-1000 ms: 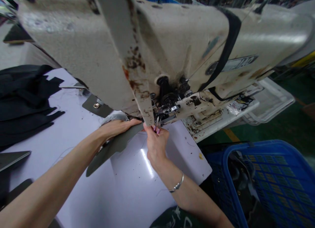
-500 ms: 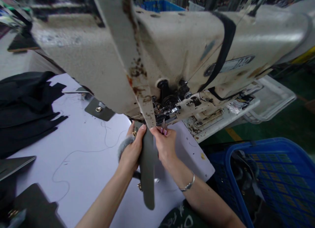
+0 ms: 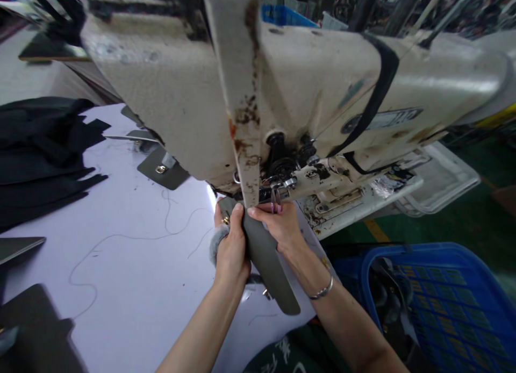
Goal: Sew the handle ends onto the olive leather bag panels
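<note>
A long grey strap piece (image 3: pixel 268 260) runs from under the head of the worn cream sewing machine (image 3: pixel 282 88) down toward me. My left hand (image 3: pixel 229 244) is closed on its upper left edge; a grey fuzzy puff (image 3: pixel 216 241) and a small gold fitting sit against that hand. My right hand (image 3: pixel 280 225) pinches the strap's upper right edge just below the needle area (image 3: pixel 276 193), and small snips with pink handles show between its fingers. A silver bracelet (image 3: pixel 322 291) circles my right wrist.
The white table (image 3: pixel 133 265) carries loose thread, a grey metal guide plate (image 3: pixel 161 169), black fabric pieces (image 3: pixel 40 158) at the left and a dark piece (image 3: pixel 36 335) at the lower left. A blue plastic basket (image 3: pixel 443 303) stands on the floor at the right.
My left hand swung from the left side to in front of the machine. The grey strap turned from lying leftward to pointing toward me, then slanting right. The view shifted slightly.
</note>
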Demonstrator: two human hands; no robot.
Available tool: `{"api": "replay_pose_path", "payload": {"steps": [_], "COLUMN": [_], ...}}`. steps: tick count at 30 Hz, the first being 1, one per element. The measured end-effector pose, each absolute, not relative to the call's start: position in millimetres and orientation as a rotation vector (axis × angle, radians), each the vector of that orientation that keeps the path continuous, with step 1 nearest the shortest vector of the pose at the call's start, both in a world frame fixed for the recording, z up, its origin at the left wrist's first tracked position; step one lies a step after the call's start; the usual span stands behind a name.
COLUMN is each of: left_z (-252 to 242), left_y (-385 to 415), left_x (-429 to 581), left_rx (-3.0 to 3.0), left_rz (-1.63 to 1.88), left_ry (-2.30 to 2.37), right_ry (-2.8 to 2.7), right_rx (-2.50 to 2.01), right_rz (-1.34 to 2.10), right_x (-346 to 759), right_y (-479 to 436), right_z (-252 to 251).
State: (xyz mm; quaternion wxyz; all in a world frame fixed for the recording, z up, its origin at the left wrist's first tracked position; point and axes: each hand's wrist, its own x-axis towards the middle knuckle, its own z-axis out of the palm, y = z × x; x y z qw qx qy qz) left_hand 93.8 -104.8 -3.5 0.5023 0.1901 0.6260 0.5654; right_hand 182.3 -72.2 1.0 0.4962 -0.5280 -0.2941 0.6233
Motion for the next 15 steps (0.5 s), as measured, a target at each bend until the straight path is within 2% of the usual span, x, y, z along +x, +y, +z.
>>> {"api": "replay_pose_path", "payload": {"steps": [8,12,15], "left_z": [3,13,30], "left_y": [-88,-107,-145], "left_x": [92,92,82], "left_rx": [0.360,0.249,0.447], "left_rz": [1.443,1.251,1.095], "left_ry": [1.448,1.383,1.326], "right_ry": [-0.767,-0.720,-0.692], "right_rx": [-1.291,-1.268,-1.274], "right_rz": [1.507,1.607,1.592], "right_x": [183,186,187], "right_y": [-74,-83,-89], "right_z": [7,10,12]}}
